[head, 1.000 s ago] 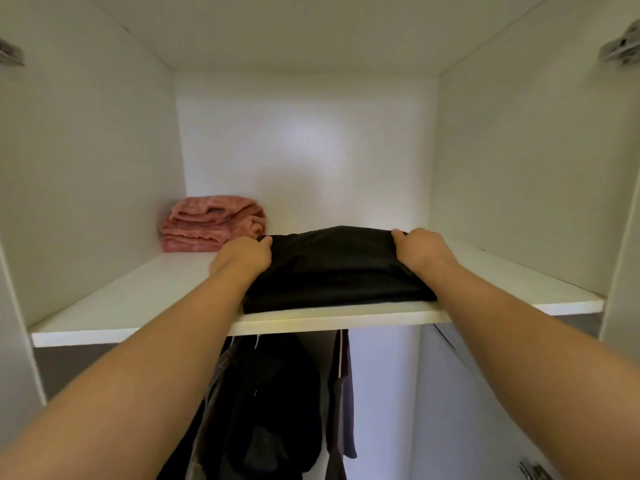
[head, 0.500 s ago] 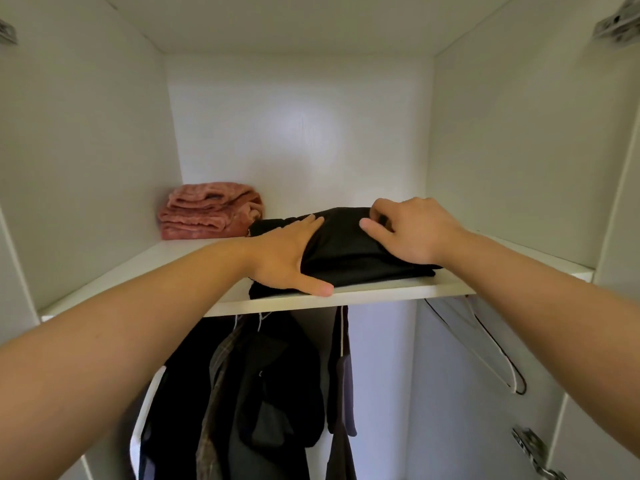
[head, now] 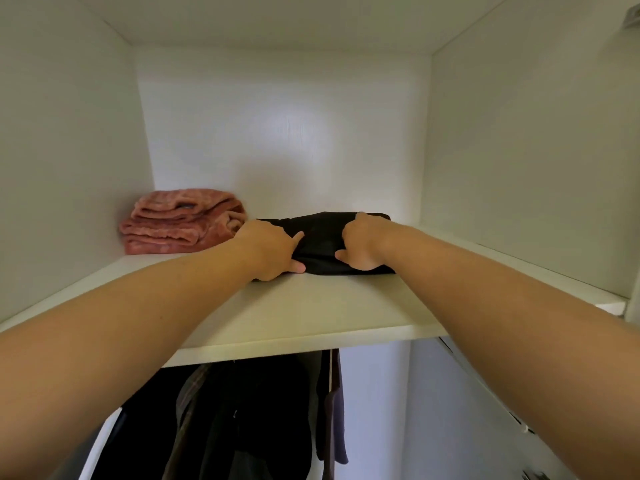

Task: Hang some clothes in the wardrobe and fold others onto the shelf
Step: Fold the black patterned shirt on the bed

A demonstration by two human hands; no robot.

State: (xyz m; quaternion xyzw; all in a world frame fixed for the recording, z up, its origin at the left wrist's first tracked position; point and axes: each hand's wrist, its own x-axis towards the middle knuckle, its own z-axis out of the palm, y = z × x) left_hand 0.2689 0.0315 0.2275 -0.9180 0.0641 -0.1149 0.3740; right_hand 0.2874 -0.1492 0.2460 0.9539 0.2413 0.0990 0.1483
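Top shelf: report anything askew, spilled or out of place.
Nothing stands out. The black garment lies folded flat on the shelf beside the folded pink pile, gripped by the left hand and right hand; nothing hangs over the edge.

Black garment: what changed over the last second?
The black garment slid from the front edge of the shelf deeper in, ending beside the pink stack. Both hands went with it; the left hand and right hand now hold its front. Pink stack and hanging clothes stayed put.
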